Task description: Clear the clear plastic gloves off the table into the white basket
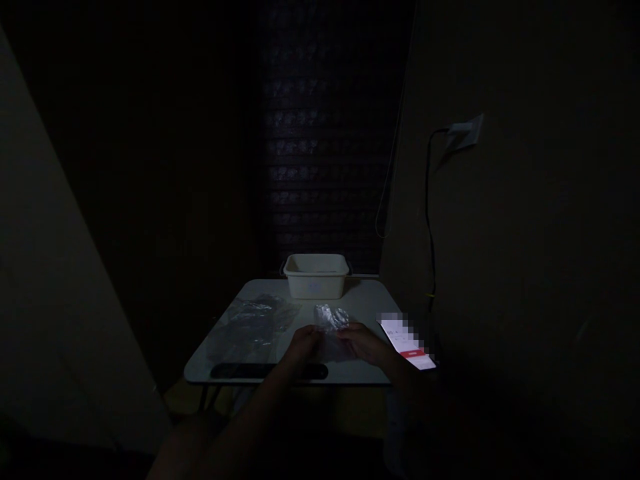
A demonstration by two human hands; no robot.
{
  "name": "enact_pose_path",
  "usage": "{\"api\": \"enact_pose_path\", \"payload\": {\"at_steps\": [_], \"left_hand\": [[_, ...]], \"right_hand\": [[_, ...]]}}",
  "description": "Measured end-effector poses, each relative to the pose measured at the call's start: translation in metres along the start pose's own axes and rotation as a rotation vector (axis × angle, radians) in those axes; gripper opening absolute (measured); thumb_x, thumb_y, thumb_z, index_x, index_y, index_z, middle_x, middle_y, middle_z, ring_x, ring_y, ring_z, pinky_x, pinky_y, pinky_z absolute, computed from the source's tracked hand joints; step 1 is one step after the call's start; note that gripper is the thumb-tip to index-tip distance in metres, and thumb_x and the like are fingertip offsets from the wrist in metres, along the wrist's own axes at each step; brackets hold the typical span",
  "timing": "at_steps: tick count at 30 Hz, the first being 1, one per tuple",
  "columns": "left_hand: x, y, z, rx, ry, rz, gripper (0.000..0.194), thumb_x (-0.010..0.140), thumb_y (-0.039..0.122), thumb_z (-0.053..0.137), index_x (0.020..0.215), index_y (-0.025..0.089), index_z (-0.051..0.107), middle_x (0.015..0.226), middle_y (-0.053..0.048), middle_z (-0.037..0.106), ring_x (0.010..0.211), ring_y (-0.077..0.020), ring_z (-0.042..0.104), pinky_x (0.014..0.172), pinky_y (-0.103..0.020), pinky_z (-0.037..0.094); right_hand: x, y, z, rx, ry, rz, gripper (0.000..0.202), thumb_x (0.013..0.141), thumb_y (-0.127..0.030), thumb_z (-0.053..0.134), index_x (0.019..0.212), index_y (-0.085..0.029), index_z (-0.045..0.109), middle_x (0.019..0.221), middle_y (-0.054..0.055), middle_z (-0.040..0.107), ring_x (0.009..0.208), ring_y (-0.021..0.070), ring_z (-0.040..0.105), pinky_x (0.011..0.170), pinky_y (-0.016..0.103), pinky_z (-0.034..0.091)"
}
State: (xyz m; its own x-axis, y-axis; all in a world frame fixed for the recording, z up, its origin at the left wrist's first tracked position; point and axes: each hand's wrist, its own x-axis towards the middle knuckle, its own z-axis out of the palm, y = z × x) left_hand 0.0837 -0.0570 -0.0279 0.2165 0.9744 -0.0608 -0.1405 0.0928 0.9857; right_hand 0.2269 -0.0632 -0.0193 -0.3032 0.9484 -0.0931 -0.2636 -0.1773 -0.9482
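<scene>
A crumpled clear plastic bag (331,319) is stretched between my two hands above the front middle of a small white table (370,300). My left hand (304,343) is closed on the bag's left side. On its right side, my right hand (361,340) pinches the plastic with thumb and fingers. More clear plastic bags (255,320) lie spread over the left part of the table. Dim light hides the finer details of the fingers.
At the table's back stands a white bin (316,285) with dark side handles. A lit phone or tablet (413,350) lies at the right edge. The front edge has a dark slot (240,371). A black cable (429,200) hangs from a wall socket (465,131).
</scene>
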Motion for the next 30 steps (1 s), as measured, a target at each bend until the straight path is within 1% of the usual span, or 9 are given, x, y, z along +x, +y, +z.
{"api": "enact_pose_path", "payload": {"at_steps": [5,10,13,16,18,22,26,28,30], "left_hand": [[-0.001,0.006,-0.001,0.023,0.029,0.053,0.018,0.047,0.023,0.050,0.061,0.012,0.051,0.041,0.005,0.044,0.036,-0.0058,0.040,0.037,-0.018,0.029],[0.001,0.007,-0.004,-0.052,-0.016,0.056,0.020,0.050,0.027,0.050,0.065,0.013,0.050,0.044,0.004,0.045,0.036,-0.0064,0.041,0.036,-0.019,0.030],[0.005,0.004,-0.006,-0.066,-0.030,0.042,0.018,0.052,0.028,0.048,0.061,0.013,0.049,0.044,0.004,0.044,0.036,-0.0064,0.040,0.035,-0.018,0.029],[0.005,0.002,-0.007,0.009,-0.037,0.034,0.015,0.052,0.025,0.047,0.057,0.012,0.048,0.042,0.004,0.043,0.035,-0.0060,0.039,0.034,-0.018,0.028],[0.002,0.003,-0.005,0.068,-0.013,0.031,0.012,0.051,0.021,0.047,0.058,0.012,0.049,0.041,0.005,0.043,0.034,-0.0052,0.038,0.034,-0.017,0.027],[-0.005,0.010,0.000,0.137,0.060,0.020,0.014,0.049,0.015,0.048,0.062,0.012,0.050,0.040,0.006,0.044,0.034,-0.0045,0.038,0.035,-0.016,0.028],[-0.008,0.014,0.002,0.112,0.062,-0.003,0.019,0.049,0.014,0.050,0.067,0.013,0.049,0.043,0.006,0.047,0.037,-0.0056,0.042,0.037,-0.016,0.031],[-0.007,0.013,0.002,0.097,0.065,-0.012,0.018,0.050,0.016,0.049,0.068,0.013,0.049,0.041,0.006,0.046,0.034,-0.0050,0.040,0.035,-0.016,0.030],[-0.005,0.013,0.001,0.082,0.065,-0.013,0.015,0.051,0.017,0.047,0.065,0.013,0.049,0.037,0.007,0.043,0.031,-0.0044,0.038,0.033,-0.016,0.029]], "right_hand": [[0.000,-0.001,0.001,-0.012,-0.009,-0.006,0.012,0.051,-0.019,0.055,0.058,-0.015,0.048,0.050,-0.005,0.049,0.049,0.0063,0.046,0.048,0.019,0.034],[-0.002,-0.003,0.001,-0.021,-0.029,-0.005,0.012,0.052,-0.021,0.054,0.061,-0.016,0.048,0.055,-0.005,0.049,0.054,0.0077,0.047,0.050,0.020,0.035],[-0.002,-0.002,0.002,0.002,-0.071,-0.036,0.011,0.052,-0.020,0.054,0.061,-0.015,0.049,0.055,-0.004,0.050,0.054,0.0086,0.048,0.052,0.021,0.036],[-0.002,-0.001,0.004,0.040,-0.121,-0.056,0.011,0.053,-0.019,0.053,0.063,-0.015,0.050,0.056,-0.002,0.053,0.058,0.0105,0.051,0.057,0.024,0.038],[-0.001,-0.002,0.006,0.066,-0.109,-0.045,0.011,0.055,-0.022,0.051,0.063,-0.014,0.050,0.057,-0.001,0.055,0.061,0.0116,0.052,0.060,0.025,0.038],[-0.001,-0.001,0.009,0.106,-0.097,0.023,0.020,0.060,-0.031,0.048,0.068,-0.014,0.052,0.059,0.001,0.057,0.062,0.0132,0.053,0.062,0.028,0.039],[0.001,0.003,0.007,0.061,-0.080,-0.020,0.022,0.054,-0.025,0.057,0.073,-0.014,0.052,0.058,0.000,0.058,0.060,0.0134,0.054,0.061,0.029,0.039],[0.002,0.004,0.006,0.060,-0.069,-0.029,0.024,0.052,-0.024,0.059,0.073,-0.014,0.053,0.058,0.000,0.058,0.061,0.0139,0.054,0.061,0.029,0.039],[0.002,0.003,0.007,0.074,-0.098,-0.037,0.023,0.051,-0.024,0.059,0.072,-0.014,0.054,0.060,0.001,0.058,0.062,0.0144,0.054,0.062,0.029,0.038]]}}
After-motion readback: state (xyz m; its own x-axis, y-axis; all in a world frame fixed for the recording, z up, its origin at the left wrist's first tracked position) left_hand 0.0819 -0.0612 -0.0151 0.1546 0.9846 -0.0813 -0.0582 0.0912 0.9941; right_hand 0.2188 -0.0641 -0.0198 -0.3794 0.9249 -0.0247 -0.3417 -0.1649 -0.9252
